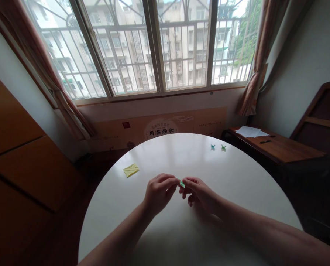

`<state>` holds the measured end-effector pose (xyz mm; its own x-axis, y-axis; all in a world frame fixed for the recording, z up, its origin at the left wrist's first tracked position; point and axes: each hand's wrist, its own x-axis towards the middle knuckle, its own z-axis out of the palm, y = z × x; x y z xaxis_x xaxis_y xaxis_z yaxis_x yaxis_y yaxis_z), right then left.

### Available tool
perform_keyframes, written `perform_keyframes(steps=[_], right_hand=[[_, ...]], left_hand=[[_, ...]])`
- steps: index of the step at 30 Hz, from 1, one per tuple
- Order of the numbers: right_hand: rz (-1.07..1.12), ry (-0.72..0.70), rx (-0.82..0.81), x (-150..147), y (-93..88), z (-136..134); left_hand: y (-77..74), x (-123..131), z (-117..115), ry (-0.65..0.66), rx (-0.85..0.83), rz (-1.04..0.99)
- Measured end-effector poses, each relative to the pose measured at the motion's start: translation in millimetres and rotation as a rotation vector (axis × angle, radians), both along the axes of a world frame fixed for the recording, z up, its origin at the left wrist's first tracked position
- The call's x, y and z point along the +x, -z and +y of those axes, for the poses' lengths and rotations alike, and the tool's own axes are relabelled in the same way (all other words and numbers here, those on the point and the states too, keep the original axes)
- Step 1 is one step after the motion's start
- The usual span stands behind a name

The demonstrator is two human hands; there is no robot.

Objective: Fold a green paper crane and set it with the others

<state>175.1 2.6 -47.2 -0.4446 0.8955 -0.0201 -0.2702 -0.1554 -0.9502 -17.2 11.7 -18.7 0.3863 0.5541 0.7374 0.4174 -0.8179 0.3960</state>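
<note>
A small piece of folded green paper (182, 184) is held between my two hands above the white round table (112, 218). My left hand (161, 190) pinches its left end with thumb and fingertips. From the other side, my right hand (198, 190) grips it between thumb and index finger, the other fingers curled loosely below. The fingers cover much of the paper, so its full shape is hidden. Two small folded paper cranes, a teal one (213, 147) and a green one (223, 148), stand at the table's far right.
A yellow paper (131, 170) with creases lies on the left part of the table. Behind it are a wide window (159, 48) with bars and tied curtains. To the right, a wooden bench (289, 146) carries white sheets (250, 131). An orange-brown cabinet (21, 147) stands at left.
</note>
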Motion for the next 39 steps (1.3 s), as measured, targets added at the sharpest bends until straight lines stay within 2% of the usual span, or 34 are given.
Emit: perform_keyframes(steps=[5,10,14,21,25,30,39], right_hand=[[-0.003,0.040,-0.021,1,0.5,1],[-0.054,0.169,0.027,0,0.4,5],[-0.096,0.224,0.085,-3,4.1,7],[-0.120,0.217,0.139,-5,7.4,5],[-0.125,0.208,0.156,-5,7.3,3],[-0.119,0.211,0.175,-5,7.3,3],[-0.180,0.210,0.242,-4,9.4,0]], left_hand=[[0.8,3,-2,-0.009,-0.003,0.050],[3.6,5,-2,-0.107,-0.122,-0.013],[5.7,8,-1,-0.121,-0.215,-0.025],[9.8,11,-2,-0.110,-0.311,-0.088],[7.7,12,-2,-0.101,-0.306,-0.121],[5.0,12,-4,-0.120,-0.294,-0.101],[4.4,11,-6,-0.140,-0.455,-0.001]])
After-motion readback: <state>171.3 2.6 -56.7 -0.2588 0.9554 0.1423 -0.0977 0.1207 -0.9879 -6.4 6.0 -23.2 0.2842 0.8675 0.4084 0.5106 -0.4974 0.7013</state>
